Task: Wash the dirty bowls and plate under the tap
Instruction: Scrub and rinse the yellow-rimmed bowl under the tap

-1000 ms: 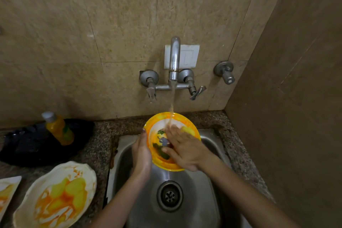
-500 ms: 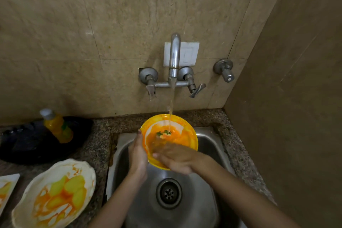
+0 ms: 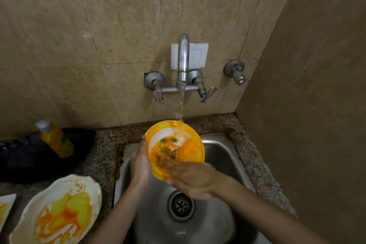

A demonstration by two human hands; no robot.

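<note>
pressed straight right fingers (image 3: 172, 164), blurred, flat against the near inside of the bowl (image 3: 193, 151), with the right hand (image 3: 195, 181) open across its lower rim. gripped the bowl's left edge in the left hand (image 3: 140, 166), thumb up along the rim, fingers wrapped behind and out of sight. held the bowl tilted toward the camera, above the sink (image 3: 221, 154) and clear of its bottom. caught the water (image 3: 181, 103) from the tap (image 3: 183, 59) on a white patch at the bowl's far inside; found orange smears and dark bits lower down, around the right fingertips. saw the drain (image 3: 181, 205) just below the right hand. saw 1 dirty plate (image 3: 59, 212), white with orange and yellow smears, on the counter (image 3: 107, 144) left of the sink, and the corner of a 2nd smeared dish (image 3: 5, 206) at the left edge. saw a yellow bottle (image 3: 56, 140) standing tilted on a black tray (image 3: 23, 162) behind the plate. noted a valve (image 3: 235, 72) on the wall, right of the tap.
</note>
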